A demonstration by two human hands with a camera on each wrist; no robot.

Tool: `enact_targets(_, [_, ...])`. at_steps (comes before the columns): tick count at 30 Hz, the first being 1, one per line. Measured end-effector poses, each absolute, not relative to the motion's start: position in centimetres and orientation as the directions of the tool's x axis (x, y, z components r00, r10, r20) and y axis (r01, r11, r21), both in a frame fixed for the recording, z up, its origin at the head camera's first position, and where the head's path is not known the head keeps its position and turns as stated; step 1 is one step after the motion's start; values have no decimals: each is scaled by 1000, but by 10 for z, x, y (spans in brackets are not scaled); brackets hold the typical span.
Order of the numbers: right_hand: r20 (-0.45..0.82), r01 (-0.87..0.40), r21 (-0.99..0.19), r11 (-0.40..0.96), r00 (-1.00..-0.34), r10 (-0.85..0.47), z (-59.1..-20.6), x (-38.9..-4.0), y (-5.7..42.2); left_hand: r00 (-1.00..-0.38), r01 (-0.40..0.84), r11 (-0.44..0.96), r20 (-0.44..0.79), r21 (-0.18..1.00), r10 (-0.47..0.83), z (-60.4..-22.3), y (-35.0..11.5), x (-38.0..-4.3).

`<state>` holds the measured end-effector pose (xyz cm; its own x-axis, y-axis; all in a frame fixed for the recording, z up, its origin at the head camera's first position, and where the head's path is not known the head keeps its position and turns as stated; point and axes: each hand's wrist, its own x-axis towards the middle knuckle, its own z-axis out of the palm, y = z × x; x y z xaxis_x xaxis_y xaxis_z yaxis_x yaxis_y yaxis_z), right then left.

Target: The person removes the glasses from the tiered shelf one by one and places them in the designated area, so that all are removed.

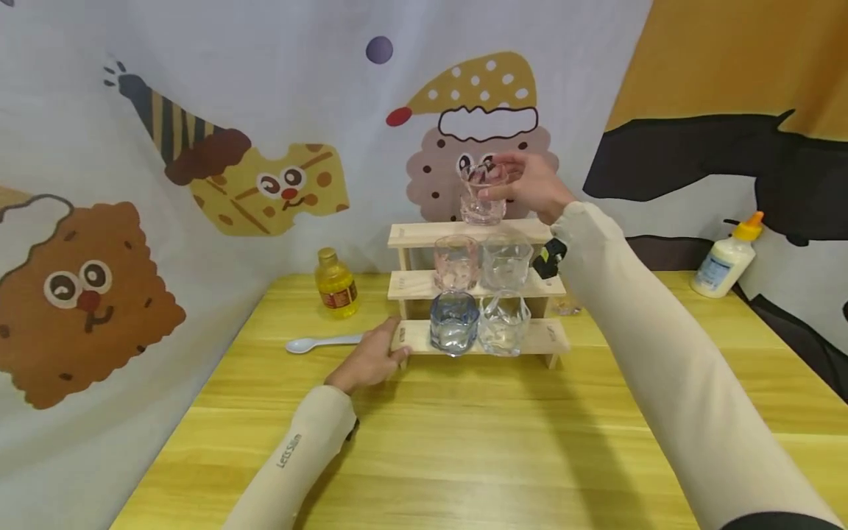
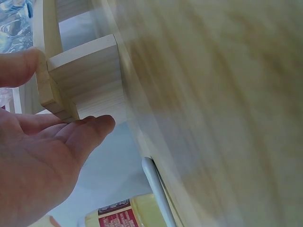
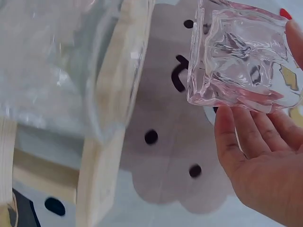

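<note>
My right hand [image 1: 530,184] holds a pink-tinted glass [image 3: 241,61], thumb on one side and fingers on the other. That glass is above the top tier of a three-tier wooden stand [image 1: 417,284], with a gap beneath it in the right wrist view. My left hand [image 1: 372,356] grips the left end of the stand's lowest board [image 2: 57,97]. On the middle tier, another pink glass [image 1: 456,261] stands beside a clear glass [image 1: 506,261]. The lowest tier bears a blue glass [image 1: 453,322] and a second clear glass [image 1: 505,324].
Left of the stand, a yellow bottle [image 1: 336,283] stands behind a pale spoon [image 1: 318,343] lying on the wooden table [image 1: 430,456]. A white glue bottle [image 1: 725,261] with an orange cap is at the far right. A cartoon-printed cloth [image 1: 318,81] hangs behind.
</note>
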<state>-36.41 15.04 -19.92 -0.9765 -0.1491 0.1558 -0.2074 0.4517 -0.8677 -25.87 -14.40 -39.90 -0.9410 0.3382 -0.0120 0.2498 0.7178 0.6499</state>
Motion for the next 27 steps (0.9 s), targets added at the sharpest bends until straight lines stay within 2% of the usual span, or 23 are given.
enact_targets(12, [107, -171, -815, 554, -983, -146, -192, -335, 211, -940, 265, 717, 7, 645, 341, -402, -139, -260])
enact_targets(27, [92, -137, -823, 551, -990, -108, -208, -309, 290, -938, 243, 711, -27, 660, 345, -396, -135, -256])
